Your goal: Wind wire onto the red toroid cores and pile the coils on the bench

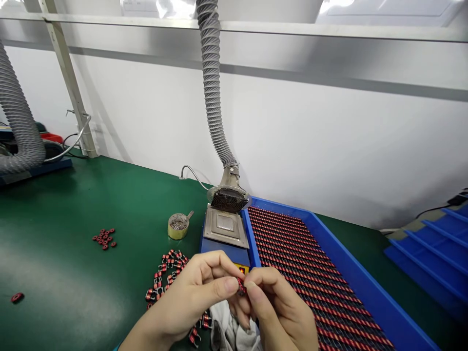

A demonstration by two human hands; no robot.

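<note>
while our left hand (190, 292) and right hand (281, 307) pinch a small wire-wound red ring (240, 286) between their fingertips beside the blue tray (369, 287), its rows of red-striped parts (303, 273) look full, and a loose heap of wound rings (164, 275) lies on the green mat (54, 219).

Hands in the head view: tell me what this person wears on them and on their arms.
The left hand and the right hand are both bare, with no gloves, and no ring or watch shows. Their fingernails are trimmed short. No cables or markings show on them. Only a sliver of teal sleeve shows, at the bottom edge beside the left wrist. The right forearm runs out of the frame.
</note>
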